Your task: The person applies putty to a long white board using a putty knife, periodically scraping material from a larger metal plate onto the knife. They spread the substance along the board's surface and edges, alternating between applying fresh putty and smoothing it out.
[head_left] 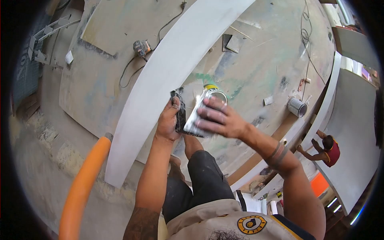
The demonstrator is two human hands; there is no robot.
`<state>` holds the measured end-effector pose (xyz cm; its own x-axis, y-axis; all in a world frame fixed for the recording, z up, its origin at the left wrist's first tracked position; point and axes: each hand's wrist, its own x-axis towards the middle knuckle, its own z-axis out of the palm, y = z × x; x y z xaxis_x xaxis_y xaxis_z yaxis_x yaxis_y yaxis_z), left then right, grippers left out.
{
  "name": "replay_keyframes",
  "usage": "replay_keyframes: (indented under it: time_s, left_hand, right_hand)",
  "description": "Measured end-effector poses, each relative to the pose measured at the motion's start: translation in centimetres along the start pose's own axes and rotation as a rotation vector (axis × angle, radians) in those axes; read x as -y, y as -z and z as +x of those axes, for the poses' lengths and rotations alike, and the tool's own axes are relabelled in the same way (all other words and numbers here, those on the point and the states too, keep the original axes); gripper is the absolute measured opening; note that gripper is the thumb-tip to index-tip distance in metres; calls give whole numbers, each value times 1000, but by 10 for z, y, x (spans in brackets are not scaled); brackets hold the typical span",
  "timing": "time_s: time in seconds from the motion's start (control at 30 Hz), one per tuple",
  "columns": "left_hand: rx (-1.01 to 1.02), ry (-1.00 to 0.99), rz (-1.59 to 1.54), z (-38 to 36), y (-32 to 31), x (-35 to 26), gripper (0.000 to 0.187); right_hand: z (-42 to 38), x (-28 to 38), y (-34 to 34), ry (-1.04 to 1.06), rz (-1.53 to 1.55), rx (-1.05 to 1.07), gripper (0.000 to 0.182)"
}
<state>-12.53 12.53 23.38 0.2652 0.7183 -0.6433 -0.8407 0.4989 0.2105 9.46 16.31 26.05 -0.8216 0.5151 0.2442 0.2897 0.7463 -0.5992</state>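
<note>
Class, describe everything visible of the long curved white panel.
The long curved white panel looks smooth and matte; its material cannot be told. It arcs down from the top, where the picture cuts it off, tapering to a squared end at lower left. The left hand overlaps its edge in view; whether they touch is unclear.

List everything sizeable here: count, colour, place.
Block: one, black, in left hand
Pale piece: one, whitish, under right hand
Curved panel: one, white, across middle
Board: one, stained greyish, beneath curved panel
Can: one, yellow-marked, beyond right hand
Second can: one, pale, right
Power tool: one, orange-grey, upper left
Tube: one, orange, lower left
Large panel: one, grey, far right
Co-worker: one, in red, right
Shorts: one, black, below
Left hand: one, holding block
Right hand: one, on piece
</note>
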Motion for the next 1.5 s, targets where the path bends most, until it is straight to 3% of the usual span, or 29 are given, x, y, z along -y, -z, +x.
replay_keyframes:
  time_s: [0.07,0.13,0.17,0.2,0.3,0.33,0.37,0.43,0.53,0.67,0.77,1.07,1.17,1.33,1.47,1.5]
  left_hand:
    - [-19,-49,18,-1,0,-8,42]
    - [-25,-123,16,-8,26,-14,47]
    - [76,-169,13,-17,24,-22,47]
    - [19,-191,68,-24,19,-29,48]
    - [-74,-197,90,-44,17,-33,49]
    - [-103,-190,65,-50,20,-32,49]
    - [-110,-192,68,-55,26,-28,49]
    - [-187,-157,28,-62,41,-15,50]
    - [-236,-131,20,-76,59,8,49]
    - [-274,-106,-21,-92,66,27,48]
    - [-198,-109,-107,-99,67,35,47]
    - [-246,-130,-101,-94,38,26,47]
    - [-240,-120,-103,-97,32,25,45]
    - [-216,-112,-141,-106,35,30,43]
    - [-294,-122,-196,-121,34,32,44]
    - [-277,-123,-190,-128,38,32,44]
  right_hand:
    - [-3,-29,-6,-30,-33,-41,52]
    - [-1,-71,-8,-103,-165,86,54]
    - [-2,-100,-4,-85,-291,267,54]
    - [-19,-140,-14,-96,-236,268,53]
    - [-12,-230,-2,-453,-328,92,66]
    - [9,-245,16,-637,-287,34,60]
    - [-3,-311,6,-564,-436,-82,54]
    - [11,-371,27,-690,-416,-153,51]
    - [29,-420,43,-911,-470,-208,44]
    - [49,-416,37,-857,-469,9,42]
    - [52,-389,6,-822,-549,-17,39]
    - [41,-263,-71,-696,-447,-23,36]
    - [43,-211,-99,-741,-424,38,38]
    - [37,-139,-152,-612,-361,128,36]
    - [48,-92,-145,-686,-12,572,38]
    - [41,-81,-141,-688,-26,559,38]
